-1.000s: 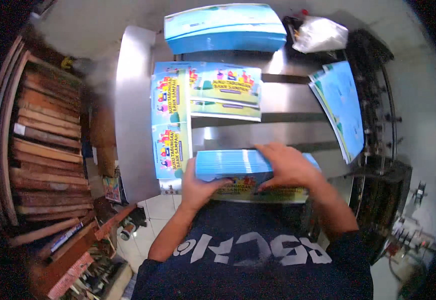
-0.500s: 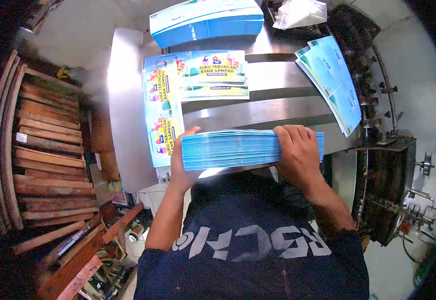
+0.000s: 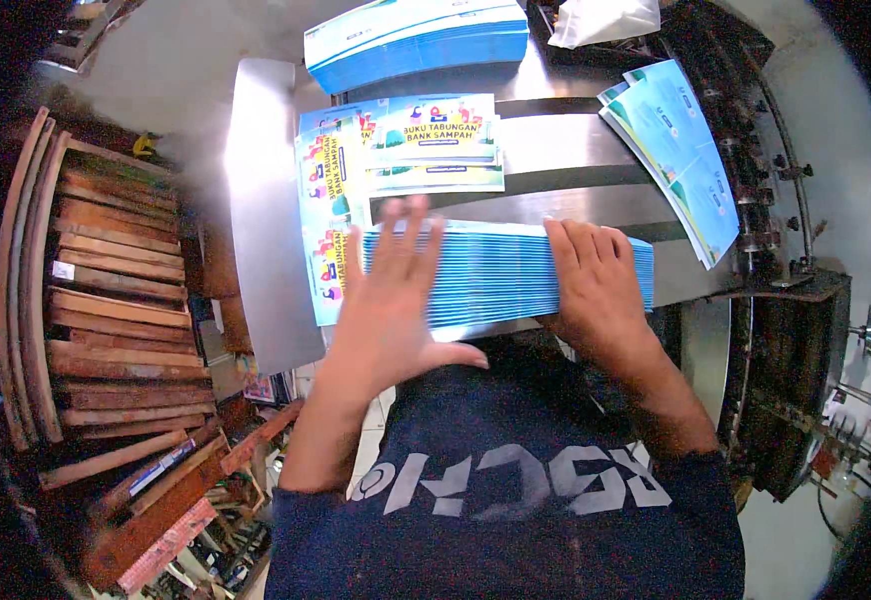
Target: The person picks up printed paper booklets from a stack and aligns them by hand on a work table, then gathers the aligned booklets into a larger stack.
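Printed sheets (image 3: 331, 200): overlapping, left part of worktop (image 3: 556, 145).
Left hand (image 3: 386, 300): fingers spread wide over left end of blue stack (image 3: 496, 270); contact unclear.
Blue stack: along worktop's near edge.
Right hand (image 3: 601, 280): fingers bent over far edge, gripping right end.
Open room: bare worktop between stack and fanned sheets (image 3: 676, 160).

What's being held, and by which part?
The blue-edged booklet stack, near its right end, by the right hand; the left hand is spread open, contact unclear.
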Demonstrator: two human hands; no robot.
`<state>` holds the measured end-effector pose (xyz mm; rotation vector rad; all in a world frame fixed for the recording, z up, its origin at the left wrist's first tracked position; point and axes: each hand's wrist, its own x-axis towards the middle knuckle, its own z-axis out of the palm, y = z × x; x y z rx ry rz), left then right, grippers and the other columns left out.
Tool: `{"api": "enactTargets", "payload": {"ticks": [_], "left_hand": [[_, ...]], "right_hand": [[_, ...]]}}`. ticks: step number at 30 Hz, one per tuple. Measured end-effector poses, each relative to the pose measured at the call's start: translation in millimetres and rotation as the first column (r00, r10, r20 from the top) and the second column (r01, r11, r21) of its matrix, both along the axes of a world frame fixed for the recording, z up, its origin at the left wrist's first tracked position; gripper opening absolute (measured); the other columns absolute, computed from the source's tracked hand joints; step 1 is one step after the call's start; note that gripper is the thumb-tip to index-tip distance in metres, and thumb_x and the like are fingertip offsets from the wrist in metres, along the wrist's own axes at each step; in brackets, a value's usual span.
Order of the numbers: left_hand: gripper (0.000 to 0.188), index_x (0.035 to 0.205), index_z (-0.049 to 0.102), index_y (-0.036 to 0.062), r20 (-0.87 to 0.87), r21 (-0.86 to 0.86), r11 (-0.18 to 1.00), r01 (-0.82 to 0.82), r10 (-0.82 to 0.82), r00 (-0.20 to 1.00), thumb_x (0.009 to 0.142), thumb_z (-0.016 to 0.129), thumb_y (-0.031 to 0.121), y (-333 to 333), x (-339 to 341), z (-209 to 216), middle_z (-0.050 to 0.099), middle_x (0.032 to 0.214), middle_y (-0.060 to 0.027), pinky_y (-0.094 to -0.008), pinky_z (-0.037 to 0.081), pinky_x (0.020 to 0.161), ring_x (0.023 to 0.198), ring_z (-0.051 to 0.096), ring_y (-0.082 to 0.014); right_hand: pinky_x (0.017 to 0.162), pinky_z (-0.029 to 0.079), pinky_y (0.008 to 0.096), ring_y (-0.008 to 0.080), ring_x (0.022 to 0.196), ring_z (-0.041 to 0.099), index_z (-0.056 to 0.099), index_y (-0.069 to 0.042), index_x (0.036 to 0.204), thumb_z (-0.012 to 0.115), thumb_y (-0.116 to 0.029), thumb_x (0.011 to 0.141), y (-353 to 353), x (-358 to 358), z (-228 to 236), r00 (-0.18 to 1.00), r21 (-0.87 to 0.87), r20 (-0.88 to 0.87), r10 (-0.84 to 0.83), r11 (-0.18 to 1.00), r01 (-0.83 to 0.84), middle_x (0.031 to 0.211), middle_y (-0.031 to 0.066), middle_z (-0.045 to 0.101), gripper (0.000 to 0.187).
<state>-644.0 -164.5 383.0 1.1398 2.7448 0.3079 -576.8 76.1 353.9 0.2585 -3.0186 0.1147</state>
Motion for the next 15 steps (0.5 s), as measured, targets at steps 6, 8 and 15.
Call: {"api": "enactTargets", "payload": {"ticks": [6, 8, 15], "left_hand": [[0.133, 0.148, 0.02, -0.0012, -0.023, 0.029, 0.998, 0.048, -0.048, 0.999, 0.054, 0.064, 0.082, 25, 6, -24, 0.012, 0.157, -0.0212, -0.0616, 0.011, 0.113, 0.146, 0.009, -0.0366], [0.127, 0.147, 0.022, -0.0014, -0.096, 0.075, 0.994, 0.075, -0.068, 0.993, 0.058, 0.07, 0.075, 27, 1, -21, 0.028, 0.151, -0.021, -0.0592, 0.016, 0.112, 0.141, 0.025, -0.0356], [0.073, 0.121, 0.057, 0.0099, -0.051, 0.155, 0.985, 0.081, -0.074, 0.996, 0.062, 0.081, 0.045, 24, -10, -32, 0.06, 0.1, -0.0052, -0.0445, 0.036, 0.096, 0.096, 0.057, -0.0241]], "right_hand": [[0.099, 0.035, 0.0446, 0.0282, 0.111, 0.05, 0.044, -0.002, 0.13, 0.069, -0.028, 0.072, -1, 4, 2, 0.999, 0.011, 0.032, -0.011, 1.0, 0.011, 0.117, 0.0127, 0.053, 0.069], [0.099, 0.035, 0.0447, 0.026, 0.113, 0.051, 0.047, -0.003, 0.128, 0.06, -0.022, 0.079, 0, 3, 6, 0.999, 0.009, 0.033, -0.039, 0.999, 0.039, 0.117, 0.0116, 0.054, 0.055], [0.093, 0.038, 0.0437, 0.023, 0.105, 0.059, 0.055, -0.009, 0.117, 0.08, -0.032, 0.062, 8, 5, 5, 0.998, -0.17, 0.044, 0.034, 0.985, -0.026, 0.106, 0.0068, 0.062, 0.065]]}}
